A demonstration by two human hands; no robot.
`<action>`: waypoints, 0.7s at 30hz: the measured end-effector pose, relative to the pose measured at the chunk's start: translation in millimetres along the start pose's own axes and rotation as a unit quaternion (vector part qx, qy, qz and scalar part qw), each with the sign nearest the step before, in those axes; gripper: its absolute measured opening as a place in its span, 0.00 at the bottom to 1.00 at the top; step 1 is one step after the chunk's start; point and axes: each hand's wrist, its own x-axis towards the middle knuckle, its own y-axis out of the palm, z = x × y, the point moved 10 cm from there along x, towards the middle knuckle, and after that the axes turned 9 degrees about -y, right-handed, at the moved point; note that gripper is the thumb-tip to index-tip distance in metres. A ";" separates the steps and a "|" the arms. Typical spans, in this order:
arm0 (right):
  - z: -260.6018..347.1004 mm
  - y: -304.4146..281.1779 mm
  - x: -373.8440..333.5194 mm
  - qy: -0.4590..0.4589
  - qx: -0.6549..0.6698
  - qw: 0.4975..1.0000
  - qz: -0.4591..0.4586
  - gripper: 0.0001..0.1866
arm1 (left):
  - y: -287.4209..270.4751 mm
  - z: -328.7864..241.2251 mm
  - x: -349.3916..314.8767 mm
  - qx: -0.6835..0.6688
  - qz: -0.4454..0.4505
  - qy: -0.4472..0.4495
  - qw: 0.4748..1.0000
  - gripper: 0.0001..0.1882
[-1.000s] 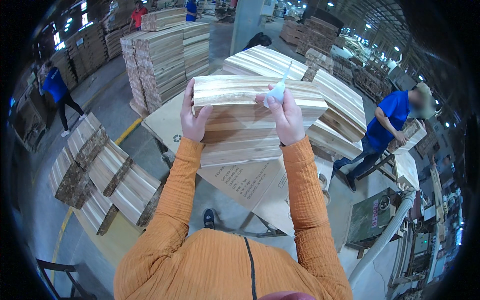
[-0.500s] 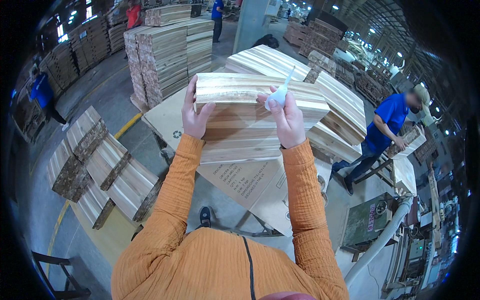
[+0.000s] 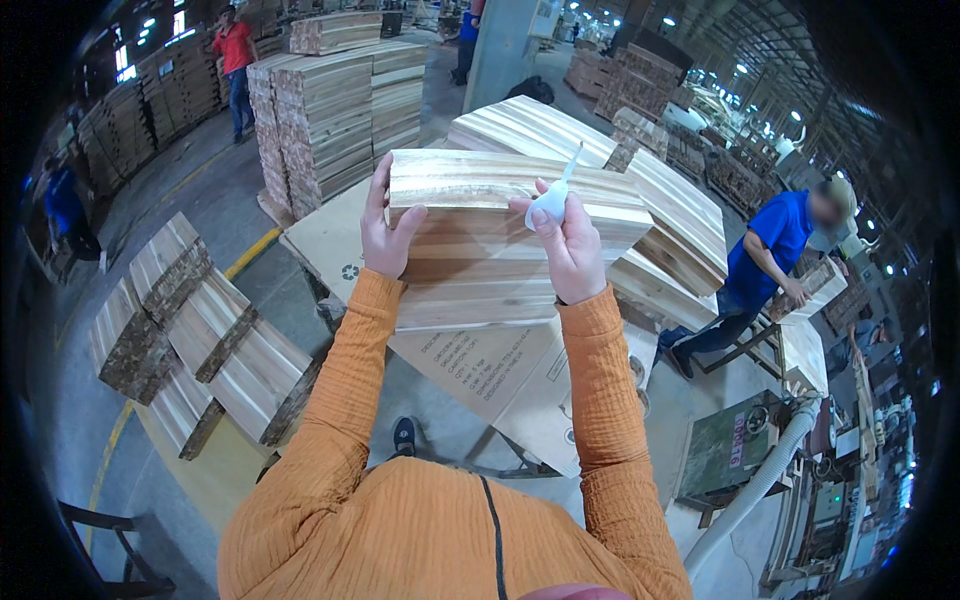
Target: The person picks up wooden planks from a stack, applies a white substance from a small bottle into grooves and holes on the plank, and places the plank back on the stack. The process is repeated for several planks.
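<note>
At the left end of a pale striped wooden board [image 3: 470, 180], my left hand [image 3: 388, 228] is closed, thumb on the near side and fingers behind. My right hand [image 3: 572, 245] holds a small white squeeze bottle [image 3: 546, 206] with a thin nozzle pointing up, over the board's near edge towards its right part. The fingertips of that hand reach around the bottle close to the wood. Below the board's edge lies a broad striped wood surface [image 3: 470, 275]; I cannot tell whether it is a separate piece.
Cardboard [image 3: 490, 370] covers the table beneath the wood. More boards [image 3: 680, 225] lie to the right, and stacked boards [image 3: 215, 330] stand lower left. A tall wood stack [image 3: 330, 120] rises behind. At right, a person in blue [image 3: 775, 245] handles wood near a green machine [image 3: 735, 445].
My right hand and the bottle have shifted slightly left and down along the board. My left hand keeps its grip. In the background, a person in red has come into fuller view.
</note>
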 end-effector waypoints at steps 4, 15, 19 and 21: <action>-0.9 -6.0 0.4 0.015 0.038 0.997 -0.061 0.17 | 0.5 -0.6 -0.9 -0.013 -0.001 0.000 1.000 0.38; 3.0 -3.9 5.8 -0.039 -0.046 0.998 -0.030 0.14 | 1.0 -1.5 -0.8 -0.011 0.001 0.003 1.000 0.38; 2.3 -9.0 5.5 -0.037 -0.040 0.997 -0.046 0.14 | 0.6 -0.4 -1.4 -0.014 0.003 -0.003 1.000 0.37; -1.1 -5.8 5.7 -0.031 -0.018 0.999 -0.037 0.14 | -0.1 -3.3 -1.4 0.009 0.004 0.011 1.000 0.37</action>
